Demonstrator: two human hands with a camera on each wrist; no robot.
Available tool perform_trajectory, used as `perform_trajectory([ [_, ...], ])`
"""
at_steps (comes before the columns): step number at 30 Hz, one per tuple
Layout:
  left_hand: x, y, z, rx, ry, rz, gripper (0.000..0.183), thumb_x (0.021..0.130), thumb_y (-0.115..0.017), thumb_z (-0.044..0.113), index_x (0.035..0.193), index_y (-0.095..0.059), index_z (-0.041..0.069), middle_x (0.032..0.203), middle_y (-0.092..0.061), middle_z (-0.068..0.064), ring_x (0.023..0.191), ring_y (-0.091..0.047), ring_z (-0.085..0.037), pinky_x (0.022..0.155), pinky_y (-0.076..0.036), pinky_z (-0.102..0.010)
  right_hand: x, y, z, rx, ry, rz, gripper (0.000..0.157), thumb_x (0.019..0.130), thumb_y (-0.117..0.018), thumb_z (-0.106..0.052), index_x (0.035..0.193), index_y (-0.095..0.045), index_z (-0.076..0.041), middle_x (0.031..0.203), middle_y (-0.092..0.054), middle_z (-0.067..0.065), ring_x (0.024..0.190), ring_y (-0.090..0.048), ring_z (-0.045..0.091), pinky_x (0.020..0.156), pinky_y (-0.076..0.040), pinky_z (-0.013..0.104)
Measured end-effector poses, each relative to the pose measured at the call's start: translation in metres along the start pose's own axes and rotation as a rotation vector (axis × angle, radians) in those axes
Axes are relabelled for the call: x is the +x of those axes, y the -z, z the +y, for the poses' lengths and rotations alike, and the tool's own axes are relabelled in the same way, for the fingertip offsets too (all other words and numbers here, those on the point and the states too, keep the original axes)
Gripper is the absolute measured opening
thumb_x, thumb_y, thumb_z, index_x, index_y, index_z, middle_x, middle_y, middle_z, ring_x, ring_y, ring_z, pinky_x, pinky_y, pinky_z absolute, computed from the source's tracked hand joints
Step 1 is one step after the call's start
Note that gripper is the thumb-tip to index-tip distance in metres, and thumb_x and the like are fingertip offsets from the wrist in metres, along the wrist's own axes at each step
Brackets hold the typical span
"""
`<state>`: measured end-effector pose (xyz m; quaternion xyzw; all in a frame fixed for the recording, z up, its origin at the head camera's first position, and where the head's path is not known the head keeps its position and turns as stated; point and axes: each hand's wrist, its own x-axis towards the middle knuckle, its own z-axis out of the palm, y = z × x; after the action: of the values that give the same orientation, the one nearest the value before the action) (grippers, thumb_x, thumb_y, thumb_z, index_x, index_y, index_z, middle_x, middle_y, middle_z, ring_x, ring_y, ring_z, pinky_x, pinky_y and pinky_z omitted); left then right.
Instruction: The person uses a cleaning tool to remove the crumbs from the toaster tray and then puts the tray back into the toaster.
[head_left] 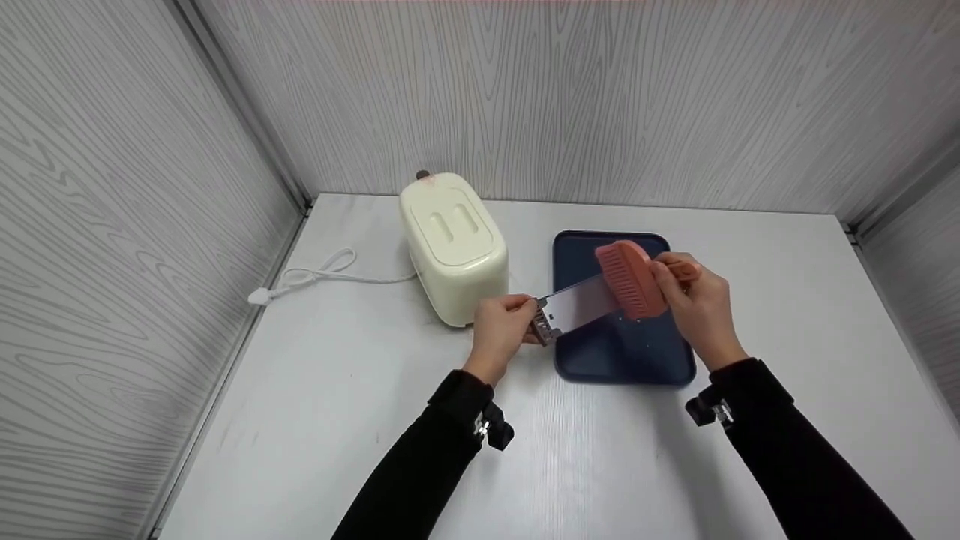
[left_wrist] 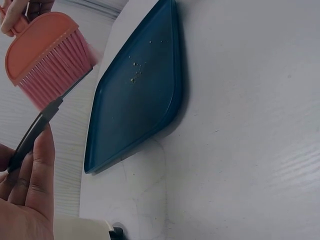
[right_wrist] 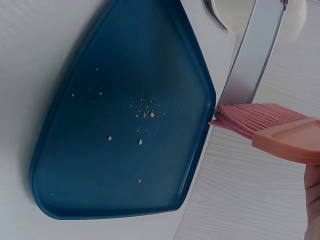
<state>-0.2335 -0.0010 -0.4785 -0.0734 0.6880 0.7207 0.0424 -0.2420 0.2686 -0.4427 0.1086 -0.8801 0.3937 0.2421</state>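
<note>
My left hand (head_left: pixel 500 330) pinches the dark slotted end of a flat metal crumb tray (head_left: pixel 583 302), which is raised and tilted above a dark blue tray (head_left: pixel 626 366). A coral hand brush (head_left: pixel 635 279) is gripped by its handle in my right hand (head_left: pixel 697 304). In the right wrist view the pink bristles (right_wrist: pixel 260 116) touch the far end of the crumb tray (right_wrist: pixel 252 55). Small crumbs (right_wrist: pixel 145 114) lie scattered on the blue tray. Seen edge-on in the left wrist view, the crumb tray (left_wrist: pixel 37 131) sits between thumb and fingers.
A cream toaster (head_left: pixel 457 240) with its lid on stands left of the blue tray, close to my left hand. Its white cord (head_left: pixel 337 276) and plug (head_left: pixel 260 296) lie to the left on the white table (head_left: pixel 360 420). Wood-grain panels (head_left: pixel 525 97) enclose the back and sides.
</note>
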Motion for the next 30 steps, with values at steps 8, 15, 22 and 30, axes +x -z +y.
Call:
perform_trajectory([
  [8, -0.001, 0.001, 0.001, 0.019, -0.01, 0.01, 0.02, 0.095, -0.063, 0.005, 0.106, -0.075, -0.007, 0.082, -0.075, -0.017, 0.058, -0.07, -0.018, 0.056, -0.063, -0.031, 0.001, 0.005, 0.001, 0.008, -0.038, 0.033, 0.024, 0.103, -0.063, -0.023, 0.112, -0.072, -0.002, 0.101, -0.075, 0.014, 0.082, -0.058, -0.015, 0.068, -0.044, 0.003],
  [15, -0.001, -0.001, 0.0, 0.004, -0.006, 0.007, 0.02, 0.095, -0.063, 0.004, 0.107, -0.075, -0.008, 0.083, -0.075, -0.017, 0.058, -0.07, -0.018, 0.056, -0.064, -0.031, 0.001, 0.003, -0.001, 0.085, 0.016, 0.121, 0.022, 0.102, -0.064, -0.017, 0.112, -0.072, 0.0, 0.102, -0.076, 0.015, 0.084, -0.062, -0.013, 0.07, -0.048, 0.004],
  [22, 0.0, -0.002, -0.001, -0.017, -0.008, 0.005, 0.021, 0.094, -0.062, 0.003, 0.105, -0.075, -0.009, 0.08, -0.074, -0.018, 0.058, -0.07, -0.018, 0.056, -0.064, -0.032, 0.002, -0.004, -0.006, 0.13, 0.043, 0.147, 0.017, 0.101, -0.065, -0.011, 0.112, -0.073, -0.001, 0.101, -0.076, 0.013, 0.081, -0.066, -0.004, 0.067, -0.048, 0.005],
  [30, 0.0, -0.001, -0.002, -0.027, 0.001, 0.001, 0.02, 0.094, -0.063, 0.003, 0.105, -0.074, -0.009, 0.081, -0.074, -0.017, 0.058, -0.069, -0.016, 0.055, -0.064, -0.032, 0.0, -0.01, -0.008, 0.188, 0.044, 0.134, 0.016, 0.1, -0.065, -0.006, 0.113, -0.073, -0.002, 0.103, -0.075, 0.012, 0.086, -0.065, -0.004, 0.071, -0.049, 0.007],
])
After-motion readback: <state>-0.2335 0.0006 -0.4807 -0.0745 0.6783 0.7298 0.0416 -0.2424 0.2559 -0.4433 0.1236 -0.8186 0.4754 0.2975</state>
